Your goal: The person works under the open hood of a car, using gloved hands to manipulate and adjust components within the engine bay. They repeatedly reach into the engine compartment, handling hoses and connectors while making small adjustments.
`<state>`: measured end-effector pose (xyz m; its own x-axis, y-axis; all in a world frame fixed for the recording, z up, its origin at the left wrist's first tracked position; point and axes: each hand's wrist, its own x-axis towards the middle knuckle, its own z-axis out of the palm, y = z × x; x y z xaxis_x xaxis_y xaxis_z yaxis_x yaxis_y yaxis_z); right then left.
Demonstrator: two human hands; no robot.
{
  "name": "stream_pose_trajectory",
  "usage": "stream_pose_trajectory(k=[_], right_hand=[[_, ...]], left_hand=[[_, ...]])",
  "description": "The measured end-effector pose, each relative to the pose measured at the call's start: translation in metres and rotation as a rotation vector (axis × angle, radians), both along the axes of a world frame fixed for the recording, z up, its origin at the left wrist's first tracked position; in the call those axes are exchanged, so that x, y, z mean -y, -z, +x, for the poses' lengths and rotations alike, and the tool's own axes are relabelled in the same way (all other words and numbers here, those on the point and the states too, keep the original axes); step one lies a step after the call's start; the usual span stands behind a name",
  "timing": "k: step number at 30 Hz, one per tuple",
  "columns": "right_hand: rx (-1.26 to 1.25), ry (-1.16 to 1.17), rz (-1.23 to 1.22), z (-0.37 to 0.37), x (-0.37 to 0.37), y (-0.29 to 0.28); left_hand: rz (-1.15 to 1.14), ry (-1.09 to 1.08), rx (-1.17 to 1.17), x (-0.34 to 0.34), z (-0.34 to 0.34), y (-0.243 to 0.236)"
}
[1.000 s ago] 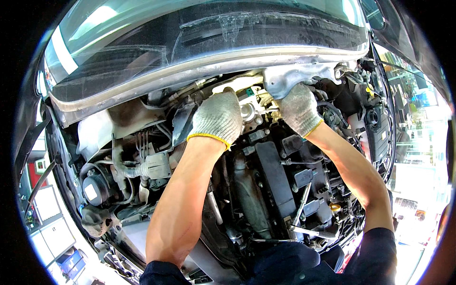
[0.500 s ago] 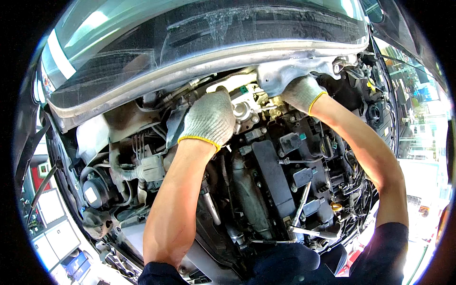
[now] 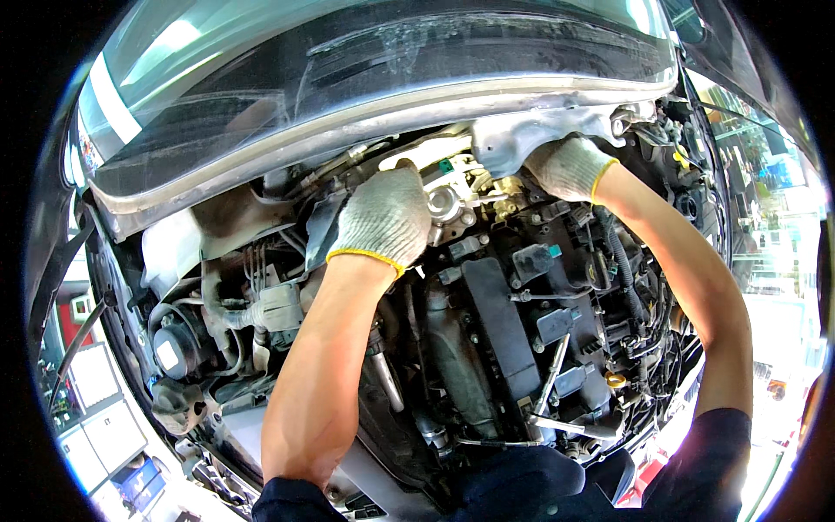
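Both my hands, in grey knit gloves with yellow cuffs, reach deep into a car's engine bay. My left hand (image 3: 380,217) is at the back of the engine, left of a round silver metal part (image 3: 444,204); its fingers are turned away and hidden. Under the edge of a bent silver metal shield (image 3: 509,148), my right hand (image 3: 570,169) reaches in at the right, its fingers out of sight. Neither glove shows what it holds, if anything. Pale light falls on metal fittings (image 3: 487,184) between the two hands.
A ratchet wrench (image 3: 576,425) and a thin metal bar (image 3: 554,374) lie on the engine's front right. The black engine top (image 3: 500,322) carries ignition coils (image 3: 557,324). Beyond the hands runs the windshield's lower edge (image 3: 348,111). Hoses and wiring (image 3: 622,261) crowd the right side.
My right hand has shifted slightly to the right along the shield, and its forearm has swung outward a little. The left hand stays in about the same place.
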<state>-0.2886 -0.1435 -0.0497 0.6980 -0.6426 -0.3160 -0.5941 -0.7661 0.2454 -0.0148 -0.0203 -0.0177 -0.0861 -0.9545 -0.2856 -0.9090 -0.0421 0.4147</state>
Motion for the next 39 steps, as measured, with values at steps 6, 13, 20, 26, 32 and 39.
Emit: stream_pose_trajectory(k=[6,13,20,26,32,39], right_hand=[[0.184,0.189,-0.014,0.002,-0.039,-0.018],[1.274,1.007,0.667,0.008,-0.092,-0.057],[1.194,0.819,0.300,0.028,-0.167,-0.097],[1.264,0.506,-0.289,0.050,-0.224,-0.085],[1.143,0.488,-0.327,0.059,-0.239,-0.063],[1.613,1.084,0.318,0.061,-0.259,-0.055]], left_hand=[[-0.035,0.026,-0.043,0.002,0.000,0.004],[-0.026,0.031,-0.057,0.006,0.008,0.006],[0.059,0.057,-0.279,0.014,0.026,-0.002],[0.452,0.248,-0.815,-0.002,0.017,-0.055],[0.218,0.272,-1.296,-0.037,-0.049,-0.024],[0.020,0.303,-0.591,-0.045,-0.055,-0.026]])
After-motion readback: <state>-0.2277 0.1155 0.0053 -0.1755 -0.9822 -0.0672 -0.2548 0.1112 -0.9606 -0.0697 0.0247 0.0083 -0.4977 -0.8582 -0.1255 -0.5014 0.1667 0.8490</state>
